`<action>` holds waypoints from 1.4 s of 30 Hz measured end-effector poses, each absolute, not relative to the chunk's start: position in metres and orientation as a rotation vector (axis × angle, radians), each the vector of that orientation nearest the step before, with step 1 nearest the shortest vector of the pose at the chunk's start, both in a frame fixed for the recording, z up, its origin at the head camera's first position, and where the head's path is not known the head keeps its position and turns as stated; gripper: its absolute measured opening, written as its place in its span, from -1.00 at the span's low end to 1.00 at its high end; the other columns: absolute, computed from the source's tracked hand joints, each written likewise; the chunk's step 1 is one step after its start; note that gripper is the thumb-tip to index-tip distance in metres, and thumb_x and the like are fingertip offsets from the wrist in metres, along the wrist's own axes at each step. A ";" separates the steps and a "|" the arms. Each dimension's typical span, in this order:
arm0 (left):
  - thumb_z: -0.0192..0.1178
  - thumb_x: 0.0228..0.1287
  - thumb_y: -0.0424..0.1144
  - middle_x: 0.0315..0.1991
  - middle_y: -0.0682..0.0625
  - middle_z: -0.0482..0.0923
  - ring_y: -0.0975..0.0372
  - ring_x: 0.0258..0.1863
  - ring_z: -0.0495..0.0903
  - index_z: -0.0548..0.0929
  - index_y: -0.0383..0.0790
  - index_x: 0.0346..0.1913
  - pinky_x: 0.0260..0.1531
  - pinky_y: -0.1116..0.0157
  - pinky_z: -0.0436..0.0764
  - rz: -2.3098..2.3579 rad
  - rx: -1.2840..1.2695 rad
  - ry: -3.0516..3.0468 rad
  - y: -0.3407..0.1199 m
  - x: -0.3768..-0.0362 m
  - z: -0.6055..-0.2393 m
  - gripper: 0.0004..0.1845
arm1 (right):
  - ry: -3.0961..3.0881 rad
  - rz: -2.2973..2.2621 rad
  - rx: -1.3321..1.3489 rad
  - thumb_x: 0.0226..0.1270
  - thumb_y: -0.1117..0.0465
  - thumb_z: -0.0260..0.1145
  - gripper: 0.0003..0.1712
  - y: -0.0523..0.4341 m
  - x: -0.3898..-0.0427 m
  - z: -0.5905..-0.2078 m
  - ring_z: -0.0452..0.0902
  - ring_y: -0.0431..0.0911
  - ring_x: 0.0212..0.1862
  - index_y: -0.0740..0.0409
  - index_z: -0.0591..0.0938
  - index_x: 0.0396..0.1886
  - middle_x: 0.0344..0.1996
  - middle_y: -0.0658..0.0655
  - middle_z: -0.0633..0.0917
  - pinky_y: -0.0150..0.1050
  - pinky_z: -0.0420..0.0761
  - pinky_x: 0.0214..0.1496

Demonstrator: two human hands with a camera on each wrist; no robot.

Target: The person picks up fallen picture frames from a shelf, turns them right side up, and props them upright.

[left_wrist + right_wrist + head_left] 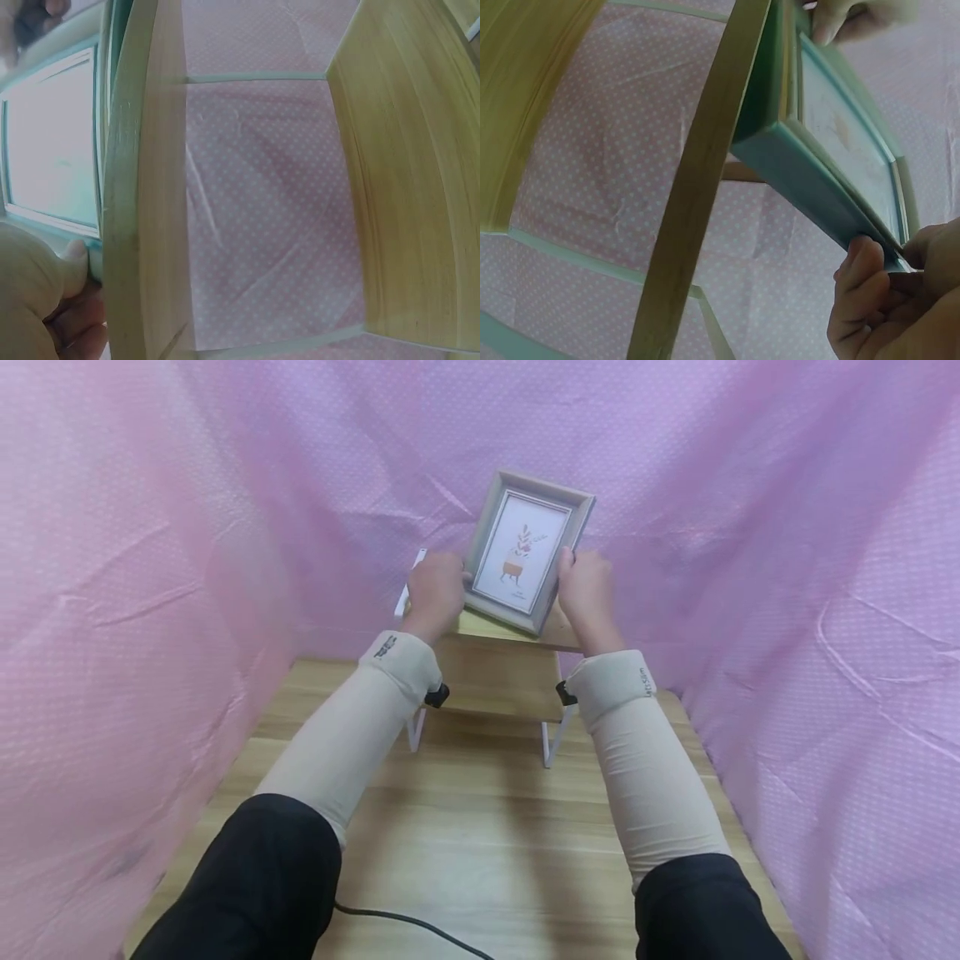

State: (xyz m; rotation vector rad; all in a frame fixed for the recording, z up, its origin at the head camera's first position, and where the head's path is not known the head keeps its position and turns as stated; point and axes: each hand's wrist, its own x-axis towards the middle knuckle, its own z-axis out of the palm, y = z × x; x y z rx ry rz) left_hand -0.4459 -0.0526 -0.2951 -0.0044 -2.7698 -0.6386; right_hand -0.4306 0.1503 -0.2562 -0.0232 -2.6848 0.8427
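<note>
Both hands hold the picture frame by its side edges, left hand and right hand curled round it, tilted above the small wooden shelf. It looks mid-placement; setting it down would call for levelling its lower edge. Whether that edge touches the shelf is hidden.

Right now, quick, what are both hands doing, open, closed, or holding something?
Left hand: closed on the left edge of the picture frame.
Right hand: closed on the frame's right edge, thumb on its front.
</note>
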 end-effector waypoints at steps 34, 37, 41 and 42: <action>0.20 0.47 -0.01 -0.30 -0.08 0.72 0.06 -0.29 0.68 0.73 -0.21 -0.18 -0.33 0.13 0.70 -0.443 -0.068 -2.752 -0.032 -0.421 -0.303 -0.69 | -2.812 0.873 -0.028 0.70 -0.10 -0.33 -0.46 0.170 -0.456 -0.256 0.41 -0.03 -0.35 0.13 0.45 -0.28 -0.38 0.14 0.47 -0.21 0.54 -0.23; 0.20 0.47 0.01 -0.33 -0.06 0.71 0.09 -0.34 0.65 0.71 -0.20 -0.20 -0.40 0.17 0.67 -0.442 -0.050 -2.747 -0.033 -0.422 -0.305 -0.68 | -2.811 0.870 -0.022 0.70 -0.09 -0.32 -0.41 0.170 -0.458 -0.258 0.45 0.01 -0.28 0.20 0.52 -0.16 -0.33 0.17 0.51 -0.15 0.60 -0.09; 0.23 0.45 0.02 -0.47 0.01 0.61 0.18 -0.50 0.52 0.68 -0.17 -0.25 -0.58 0.30 0.47 -0.494 -0.044 -2.718 -0.036 -0.423 -0.308 -0.70 | -2.806 0.853 0.006 0.71 -0.06 -0.31 -0.36 0.170 -0.459 -0.260 0.48 0.06 -0.18 0.31 0.57 0.07 -0.27 0.21 0.54 -0.04 0.58 0.14; 0.22 0.45 0.03 -0.51 0.03 0.58 0.20 -0.53 0.47 0.69 -0.14 -0.25 -0.62 0.33 0.40 -0.503 -0.037 -2.716 -0.037 -0.423 -0.309 -0.70 | -2.802 0.856 0.021 0.71 -0.06 -0.31 -0.36 0.170 -0.459 -0.261 0.47 0.07 -0.17 0.32 0.56 0.09 -0.27 0.21 0.54 -0.02 0.58 0.16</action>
